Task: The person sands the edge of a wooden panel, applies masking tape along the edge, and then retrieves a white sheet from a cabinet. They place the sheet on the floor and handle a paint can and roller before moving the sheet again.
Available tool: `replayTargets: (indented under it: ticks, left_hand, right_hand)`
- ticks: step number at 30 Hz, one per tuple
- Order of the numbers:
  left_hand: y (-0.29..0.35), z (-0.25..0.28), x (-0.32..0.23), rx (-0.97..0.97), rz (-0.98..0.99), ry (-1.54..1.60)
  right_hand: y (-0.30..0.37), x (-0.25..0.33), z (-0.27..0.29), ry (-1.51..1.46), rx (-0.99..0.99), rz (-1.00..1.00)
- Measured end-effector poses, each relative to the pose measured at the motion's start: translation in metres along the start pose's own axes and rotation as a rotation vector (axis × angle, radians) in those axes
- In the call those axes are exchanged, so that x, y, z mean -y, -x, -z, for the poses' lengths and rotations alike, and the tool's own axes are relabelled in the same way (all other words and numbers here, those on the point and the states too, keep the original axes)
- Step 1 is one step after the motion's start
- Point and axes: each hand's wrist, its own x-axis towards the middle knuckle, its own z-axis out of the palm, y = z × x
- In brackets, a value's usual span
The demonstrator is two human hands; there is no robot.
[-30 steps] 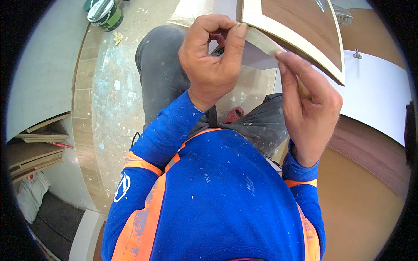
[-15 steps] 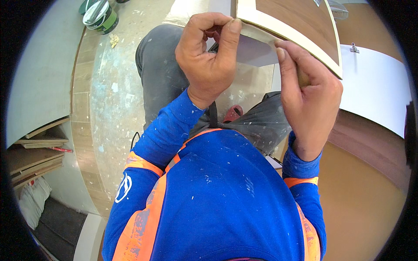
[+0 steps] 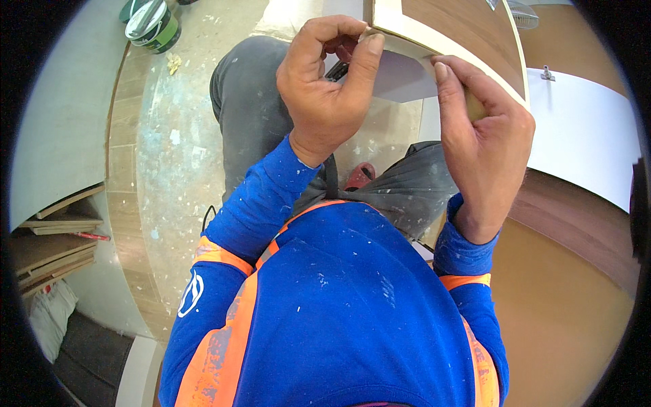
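In front of me at the top is a brown wood-look panel (image 3: 461, 28) with a cream border (image 3: 419, 32). Along the border's near edge runs a thin pale strip (image 3: 405, 47), whose exact kind I cannot make out. My left hand (image 3: 329, 88) pinches the strip between thumb and forefinger at the border's left corner, other fingers curled. Farther right, my right hand (image 3: 485, 139) has its thumb and forefinger pressed together on the same strip. Its remaining fingers are folded under and partly hidden.
Paint-specked floor (image 3: 169, 169) lies at left, with a dark bucket (image 3: 154, 27) at the far left. Boards (image 3: 57, 254) are stacked by the left wall. A white panel with a metal hinge (image 3: 546, 74) and a brown board (image 3: 569, 319) are on the right.
Both hands keep their pinch and have shifted slightly. The right hand sits a little higher against the border, and the panel's near right corner is now less visible.
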Motion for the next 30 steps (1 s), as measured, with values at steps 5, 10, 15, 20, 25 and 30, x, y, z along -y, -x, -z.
replayTargets:
  ticks: [5, 10, 15, 20, 25, 30]
  left_hand:
    - [-0.0019, 0.0009, 0.0017, 0.008, -0.023, -0.034]
    - [-0.0033, 0.0020, 0.0012, 0.007, -0.023, -0.041]
    - [-0.0032, 0.0020, -0.0004, 0.008, -0.007, -0.026]
    - [-0.0031, 0.0032, -0.0019, 0.011, 0.032, 0.014]
    - [-0.0034, 0.0047, -0.0037, 0.010, 0.071, 0.032]
    - [-0.0050, 0.0050, -0.0068, 0.023, 0.071, 0.049]
  right_hand:
    - [0.0029, -0.0004, 0.0004, 0.023, 0.006, -0.003]
    - [0.0031, -0.0001, 0.0004, 0.024, -0.005, 0.024]
    - [0.0032, -0.0010, 0.0003, 0.025, 0.001, 0.015]
    - [0.0053, -0.0015, 0.0002, 0.023, 0.005, 0.017]
    - [0.0056, -0.0017, -0.0005, -0.002, -0.017, 0.005]
    - [0.0032, -0.0023, -0.0009, 0.007, -0.012, 0.020]
